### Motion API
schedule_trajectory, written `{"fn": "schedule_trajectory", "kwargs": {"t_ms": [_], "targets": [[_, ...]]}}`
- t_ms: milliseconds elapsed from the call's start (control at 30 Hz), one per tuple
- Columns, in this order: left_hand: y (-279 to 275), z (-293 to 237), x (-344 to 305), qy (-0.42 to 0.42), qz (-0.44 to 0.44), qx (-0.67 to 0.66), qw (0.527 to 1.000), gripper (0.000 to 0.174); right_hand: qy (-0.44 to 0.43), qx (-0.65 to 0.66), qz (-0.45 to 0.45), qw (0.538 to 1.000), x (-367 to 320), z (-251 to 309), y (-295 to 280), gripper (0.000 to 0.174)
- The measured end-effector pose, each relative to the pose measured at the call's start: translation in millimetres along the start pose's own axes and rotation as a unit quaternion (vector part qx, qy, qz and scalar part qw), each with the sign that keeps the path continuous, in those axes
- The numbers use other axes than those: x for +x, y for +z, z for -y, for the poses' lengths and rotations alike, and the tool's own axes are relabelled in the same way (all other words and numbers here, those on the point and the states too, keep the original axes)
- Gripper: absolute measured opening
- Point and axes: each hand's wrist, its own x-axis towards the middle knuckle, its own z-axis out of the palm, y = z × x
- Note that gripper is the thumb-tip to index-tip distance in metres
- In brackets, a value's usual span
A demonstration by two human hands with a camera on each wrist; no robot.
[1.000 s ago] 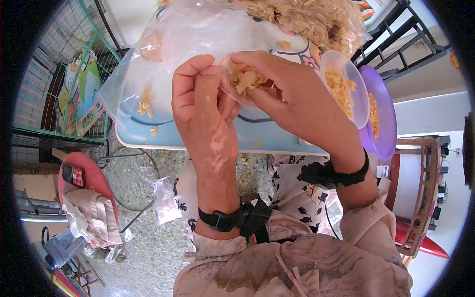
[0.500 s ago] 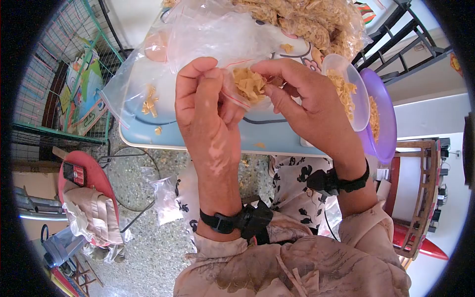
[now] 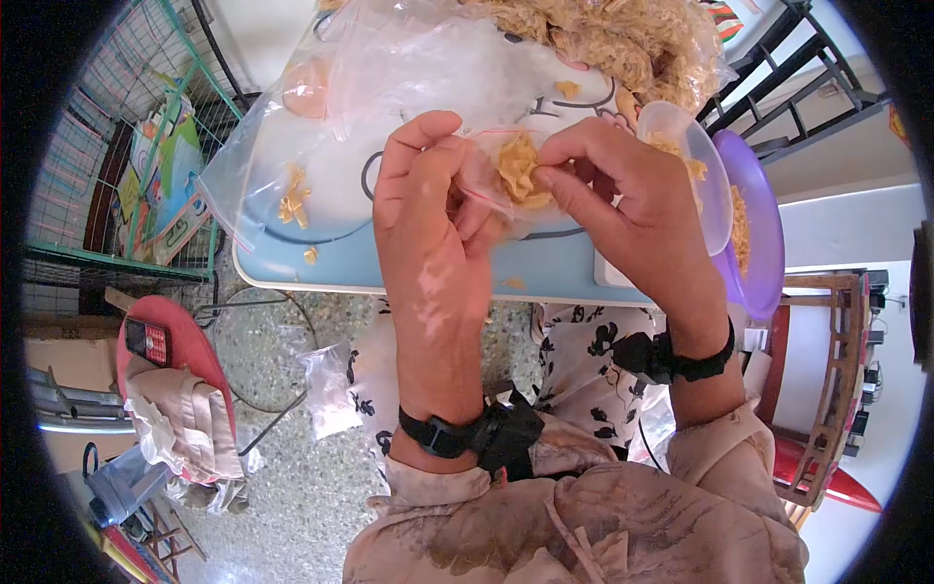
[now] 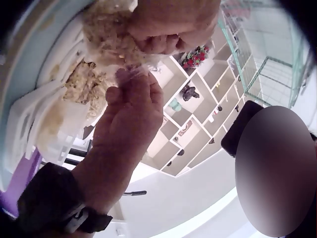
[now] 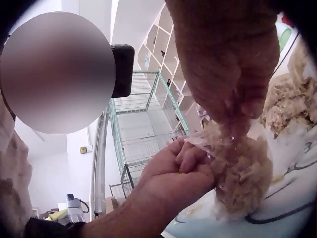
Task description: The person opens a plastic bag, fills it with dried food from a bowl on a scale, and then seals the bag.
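Observation:
A small clear zip bag [image 3: 484, 177] with a pinkish seal line bulges with tan dried flakes [image 3: 522, 167] above the table's near side. My left hand [image 3: 428, 214] pinches its left edge near the mouth, thumb against curled fingers. On the opposite edge, the thumb and forefinger of my right hand [image 3: 637, 190] pinch the bag beside the flakes. The right wrist view shows the filled bag [image 5: 243, 181] hanging below both hands. In the left wrist view the right hand [image 4: 131, 106] reaches up to the bag, its fingertips partly hidden by the plastic.
Behind the hands lies a large clear bag [image 3: 389, 73], beside a big bag of tan flakes [image 3: 662, 49]. At right stand a translucent bowl [image 3: 718, 209] and a purple basin [image 3: 767, 277]. Stray flakes [image 3: 294, 198] lie on the table [image 3: 341, 268]. A red stool [image 3: 195, 341] bears a phone [image 3: 148, 341].
The right hand has drawn back from inside the bag's mouth to its right edge. Both hands and the bag have shifted slightly right, and the flakes now show more openly.

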Motion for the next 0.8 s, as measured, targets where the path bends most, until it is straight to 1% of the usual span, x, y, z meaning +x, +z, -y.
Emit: {"fn": "schedule_trajectory", "kwargs": {"t_ms": [33,67,133,267,333,433,567,633,667,733,767,800], "targets": [[-1.3,0.8,0.3,0.005,-0.016,0.027,0.999,0.02,-0.026,-0.023,0.013,0.999,0.1,-2.3,0.2,0.007],[-0.9,1.2,0.2,0.005,-0.017,0.028,0.999,0.02,-0.026,-0.022,0.013,0.999,0.9,-3.4,0.5,0.007],[3.1,1.1,-0.6,0.015,-0.03,0.061,0.998,0.019,-0.066,-0.025,0.013,0.997,2.4,-4.8,1.5,0.007],[12.1,-0.3,-4.0,0.023,-0.043,0.098,0.994,0.016,-0.09,-0.027,0.021,0.995,6.2,-8.3,4.3,0.009],[17.3,1.8,-4.7,0.054,-0.048,0.144,0.987,0.014,-0.12,-0.061,0.043,0.99,7.9,-10.9,3.1,0.011],[15.9,3.2,-5.5,0.069,-0.032,0.134,0.988,0.015,-0.147,-0.067,0.067,0.985,8.9,-11.4,-2.7,0.012],[13.8,5.0,-3.3,0.096,-0.036,0.138,0.985,0.015,-0.143,-0.08,0.089,0.982,5.2,-12.2,-8.5,0.011],[11.5,4.2,-2.8,0.092,-0.033,0.141,0.985,0.015,-0.105,-0.058,0.052,0.991,1.9,-11.5,-7.3,0.009],[12.5,3.7,-3.2,0.092,-0.033,0.141,0.985,0.015,-0.105,-0.057,0.052,0.991,1.0,-12.2,-6.5,0.009],[15.1,1.7,-4.4,0.085,-0.048,0.144,0.985,0.016,-0.072,-0.065,0.001,0.995,-0.8,-13.9,-4.0,0.011],[13.7,1.5,-4.2,0.085,-0.048,0.145,0.985,0.016,-0.072,-0.064,0.001,0.995,-1.0,-14.0,-1.4,0.011],[11.4,1.5,-3.5,0.085,-0.042,0.138,0.986,0.016,-0.055,-0.069,-0.034,0.996,-0.6,-13.5,1.9,0.011]]}}
